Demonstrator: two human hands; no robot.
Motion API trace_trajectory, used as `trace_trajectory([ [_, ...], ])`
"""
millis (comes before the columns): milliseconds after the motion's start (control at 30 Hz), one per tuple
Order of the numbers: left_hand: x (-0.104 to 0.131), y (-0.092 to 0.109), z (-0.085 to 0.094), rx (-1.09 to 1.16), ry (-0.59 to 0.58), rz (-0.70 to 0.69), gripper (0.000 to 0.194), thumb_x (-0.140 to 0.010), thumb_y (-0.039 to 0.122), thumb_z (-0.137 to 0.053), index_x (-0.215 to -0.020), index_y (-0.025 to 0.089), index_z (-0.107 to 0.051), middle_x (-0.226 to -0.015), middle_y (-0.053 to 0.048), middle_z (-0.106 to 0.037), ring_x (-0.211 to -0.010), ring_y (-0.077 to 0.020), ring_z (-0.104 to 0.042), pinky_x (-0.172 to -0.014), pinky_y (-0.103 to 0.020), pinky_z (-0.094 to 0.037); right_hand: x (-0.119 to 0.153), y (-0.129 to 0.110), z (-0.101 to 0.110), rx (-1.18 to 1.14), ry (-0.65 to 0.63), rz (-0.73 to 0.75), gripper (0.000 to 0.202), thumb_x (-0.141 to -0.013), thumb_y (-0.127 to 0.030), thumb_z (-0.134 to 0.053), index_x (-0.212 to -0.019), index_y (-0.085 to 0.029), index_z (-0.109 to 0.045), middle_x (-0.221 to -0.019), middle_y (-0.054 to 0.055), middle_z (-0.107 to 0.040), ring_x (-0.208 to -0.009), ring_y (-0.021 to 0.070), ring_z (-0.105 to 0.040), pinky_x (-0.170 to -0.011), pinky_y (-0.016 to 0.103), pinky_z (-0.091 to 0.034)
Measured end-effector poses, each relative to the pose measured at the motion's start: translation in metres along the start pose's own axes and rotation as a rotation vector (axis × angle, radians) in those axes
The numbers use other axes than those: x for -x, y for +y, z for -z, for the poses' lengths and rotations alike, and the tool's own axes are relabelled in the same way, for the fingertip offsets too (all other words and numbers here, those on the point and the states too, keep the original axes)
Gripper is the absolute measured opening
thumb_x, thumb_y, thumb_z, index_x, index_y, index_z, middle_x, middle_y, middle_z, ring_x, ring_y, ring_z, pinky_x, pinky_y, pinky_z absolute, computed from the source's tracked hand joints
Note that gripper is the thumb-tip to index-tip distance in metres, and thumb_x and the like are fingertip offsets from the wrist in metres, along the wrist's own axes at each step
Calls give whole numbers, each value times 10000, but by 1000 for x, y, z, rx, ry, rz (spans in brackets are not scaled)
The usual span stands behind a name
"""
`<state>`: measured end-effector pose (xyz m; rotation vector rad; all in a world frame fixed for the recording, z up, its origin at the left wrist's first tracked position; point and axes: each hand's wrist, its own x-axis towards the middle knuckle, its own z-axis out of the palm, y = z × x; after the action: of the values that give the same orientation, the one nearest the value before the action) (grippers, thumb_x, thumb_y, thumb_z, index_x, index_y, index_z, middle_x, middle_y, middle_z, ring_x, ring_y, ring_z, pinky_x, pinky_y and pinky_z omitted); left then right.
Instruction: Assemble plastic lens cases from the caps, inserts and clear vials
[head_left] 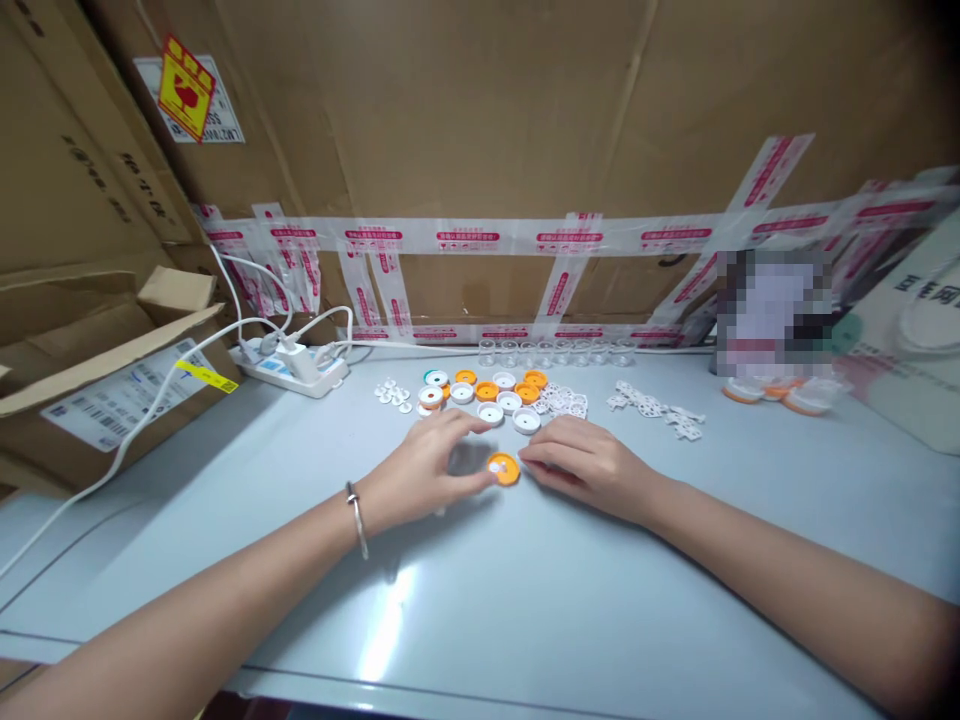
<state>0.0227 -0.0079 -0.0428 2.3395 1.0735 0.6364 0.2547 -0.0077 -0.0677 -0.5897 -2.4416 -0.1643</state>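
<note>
A round orange cap (pixel 513 472) with small white pieces inside lies on the table between my hands. My left hand (pixel 429 462) reaches around its left side, thumb and fingers spread apart, the thumb tip at the cap's edge. On the other side, my right hand (pixel 589 462) rests with its fingers pinched together close to the cap. Whatever those fingertips hold, if anything, is too small to make out. Just beyond the hands sit several white caps (pixel 526 421) and orange caps (pixel 535 379), loosely grouped.
Small white discs (pixel 393 394) lie left of the caps; white lattice pieces (pixel 564 401) and more white parts (pixel 637 400) lie right. Clear cups (pixel 555 353) line the back. A power strip (pixel 319 375), open carton (pixel 112 400) and cardboard wall (pixel 465 120) border the table (pixel 480 600).
</note>
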Motion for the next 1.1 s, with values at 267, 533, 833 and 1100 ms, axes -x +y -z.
trace_trajectory([
  [267, -5, 0, -16, -104, -69, -19, 269, -778, 389, -587, -988, 220, -594, -995, -39, -574, -949, -204, -515, -854, -350, -408, -3, -4, -7, 20, -16, 52, 114, -843, -144, -520, -914, -146, -609, -744, 61, -638, -709, 142, -550, -645, 282, -435],
  [533, -5, -2, -17, -80, -73, -19, 264, -786, 397, -574, -983, 222, -594, -989, -39, -574, -960, -212, -506, -864, -353, -389, -3, -4, -7, 39, -5, 70, 110, -842, -148, -532, -914, -146, -614, -723, 48, -632, -693, 133, -547, -641, 278, -418],
  [833, -6, -2, -16, -75, -81, 1, 274, -785, 410, -576, -989, 228, -596, -991, -45, -577, -961, -223, -507, -863, -362, -385, -3, -2, -8, -18, -58, 40, 128, -849, -144, -522, -929, -154, -622, -766, 55, -635, -732, 141, -543, -663, 287, -406],
  [1100, -5, -1, -17, -75, -91, 20, 273, -782, 412, -582, -989, 236, -599, -1000, -38, -580, -967, -223, -506, -886, -382, -359, -2, -3, -6, -118, -138, -35, 148, -852, -148, -504, -949, -163, -615, -823, 66, -618, -790, 153, -533, -706, 308, -403],
])
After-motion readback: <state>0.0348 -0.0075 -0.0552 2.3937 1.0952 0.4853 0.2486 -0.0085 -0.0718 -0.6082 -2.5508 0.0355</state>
